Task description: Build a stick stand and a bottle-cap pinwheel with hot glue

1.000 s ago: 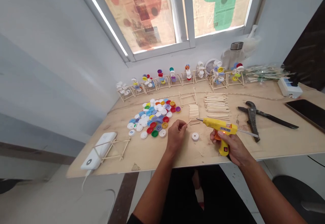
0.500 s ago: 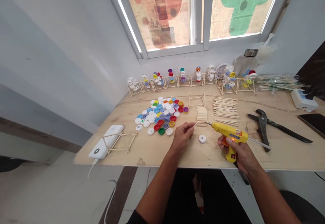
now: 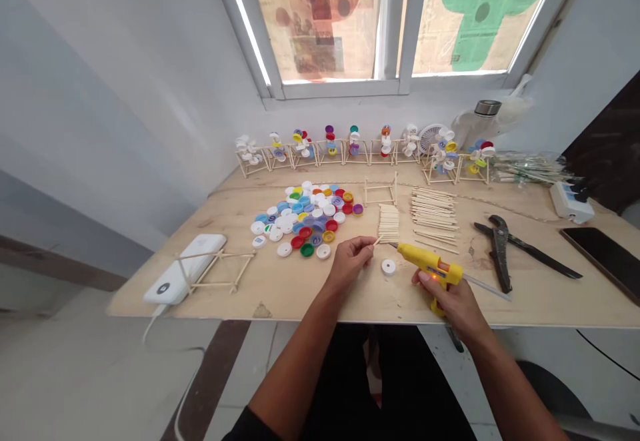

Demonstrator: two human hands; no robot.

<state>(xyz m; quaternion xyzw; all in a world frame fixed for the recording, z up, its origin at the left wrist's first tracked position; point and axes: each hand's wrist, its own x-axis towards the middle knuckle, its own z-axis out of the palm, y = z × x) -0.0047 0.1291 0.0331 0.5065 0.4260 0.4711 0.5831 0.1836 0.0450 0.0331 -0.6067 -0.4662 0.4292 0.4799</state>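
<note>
My left hand [image 3: 351, 261] pinches a short wooden stick [image 3: 379, 240] between its fingertips. Wrapped round the handle of a yellow glue gun [image 3: 430, 261] is my right hand [image 3: 453, 298]; the gun's nozzle points left, close to the stick's end. A white bottle cap [image 3: 389, 267] lies on the table between my hands. Just beyond the nozzle is a stack of short sticks [image 3: 389, 221], with a pile of longer sticks [image 3: 434, 214] to its right. Many coloured caps [image 3: 310, 218] are spread to the left of the sticks.
Wooden frames with cap wheels [image 3: 331, 148] line the wall. A bare stick frame [image 3: 381, 193] stands behind the short sticks. Another frame [image 3: 220, 284] leans on a white power bank [image 3: 187, 268]. Black pliers [image 3: 500, 248], a phone [image 3: 600, 254] and a power strip [image 3: 571, 202] are right.
The view has shifted, so the table's contents appear further left. The glue gun's nozzle and the stick in my left hand look slightly closer together.
</note>
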